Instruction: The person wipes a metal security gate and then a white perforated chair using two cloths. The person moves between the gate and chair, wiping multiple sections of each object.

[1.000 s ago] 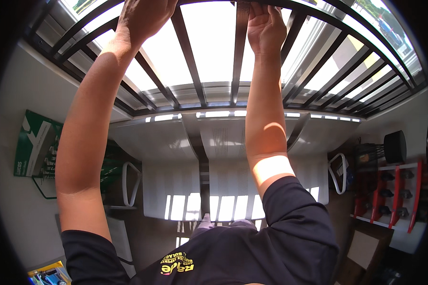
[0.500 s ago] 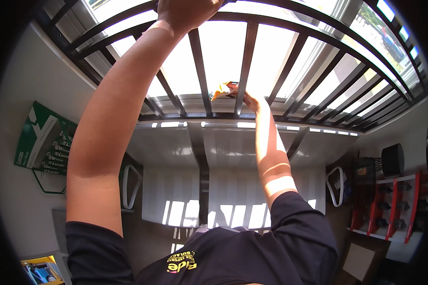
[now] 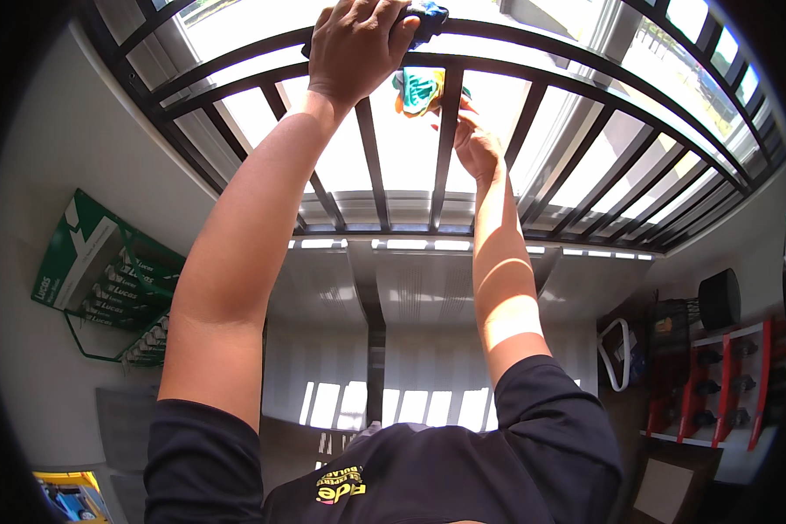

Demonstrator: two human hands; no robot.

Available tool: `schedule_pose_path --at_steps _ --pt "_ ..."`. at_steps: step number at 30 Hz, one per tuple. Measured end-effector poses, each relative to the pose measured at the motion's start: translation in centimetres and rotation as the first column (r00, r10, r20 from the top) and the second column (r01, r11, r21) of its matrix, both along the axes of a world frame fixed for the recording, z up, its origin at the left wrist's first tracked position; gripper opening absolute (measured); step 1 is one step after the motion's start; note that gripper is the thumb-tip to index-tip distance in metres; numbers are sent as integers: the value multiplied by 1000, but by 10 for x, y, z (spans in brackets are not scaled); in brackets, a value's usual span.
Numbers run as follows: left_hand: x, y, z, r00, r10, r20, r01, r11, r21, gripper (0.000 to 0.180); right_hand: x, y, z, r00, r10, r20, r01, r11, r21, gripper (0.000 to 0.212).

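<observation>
A green, yellow and white cloth (image 3: 419, 92) is hanging behind the bars of a black metal grille (image 3: 373, 162), in front of a bright window. The right hand (image 3: 479, 148) is pinching its edge, partly hidden by one bar. The left hand (image 3: 355, 48) is lying over the grille's upper rail, touching a dark blue bundle (image 3: 428, 24); how firmly its fingers are pressing, one cannot tell. Below, grey seats (image 3: 314, 349) are standing, with sunlight striping them.
</observation>
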State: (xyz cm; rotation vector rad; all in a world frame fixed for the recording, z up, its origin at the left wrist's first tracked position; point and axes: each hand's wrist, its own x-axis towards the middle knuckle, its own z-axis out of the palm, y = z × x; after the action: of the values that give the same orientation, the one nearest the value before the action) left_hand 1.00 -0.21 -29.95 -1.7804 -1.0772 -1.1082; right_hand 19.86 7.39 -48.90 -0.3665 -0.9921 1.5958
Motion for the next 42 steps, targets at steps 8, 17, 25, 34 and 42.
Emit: schedule_pose_path --at_steps 8,17,25,34,42 --pt "-12 -7 -7 990 132 -47 -134 990 -42 33 -13 -39 -157 867 -279 413 371 915 -162 37" --pt "-11 -4 -14 983 179 -33 -181 977 -112 32 -6 -59 -46 652 -703 285 627 711 319 47" --pt "-11 0 -11 986 163 -34 -166 978 -129 31 -15 -3 65 146 -988 -55 608 46 793 44" --pt "-5 10 -4 996 89 -30 -87 995 52 29 -7 6 18 430 -884 182 379 360 853 23" --pt "3 12 -9 999 34 -22 -33 998 53 25 9 -11 -156 157 -858 489 370 510 777 14"
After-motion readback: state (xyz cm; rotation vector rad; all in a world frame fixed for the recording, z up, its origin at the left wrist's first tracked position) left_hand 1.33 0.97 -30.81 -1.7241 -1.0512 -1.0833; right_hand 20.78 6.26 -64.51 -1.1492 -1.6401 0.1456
